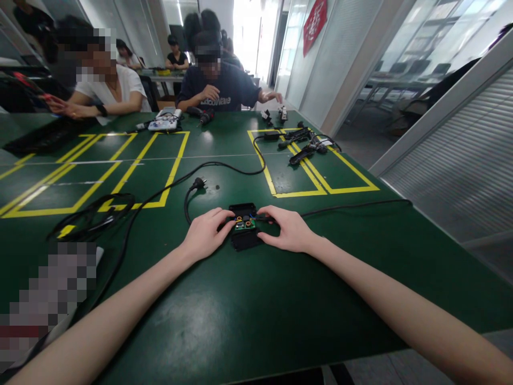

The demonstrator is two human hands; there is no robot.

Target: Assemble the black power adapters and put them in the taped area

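An opened black power adapter (245,245) lies on the green table in front of me, its two casing halves apart. Between them sits a green circuit board (245,225) with copper-wound coils and a few coloured wires. My left hand (208,232) pinches the adapter from the left, thumb and fingers at the board's edge. On the other side my right hand (289,230) grips it, with fingers near the cable end and the thumb by the lower casing half. A black cable (356,206) runs off to the right from behind my right hand. The exact fingertip contacts are partly hidden.
A black plug (198,184) lies beyond my left hand, and a coiled cable (94,216) further left. Yellow tape (172,176) marks the table. Black parts (302,152) lie back right; a power drill (204,116) lies before a person (224,88). Another person sits at left.
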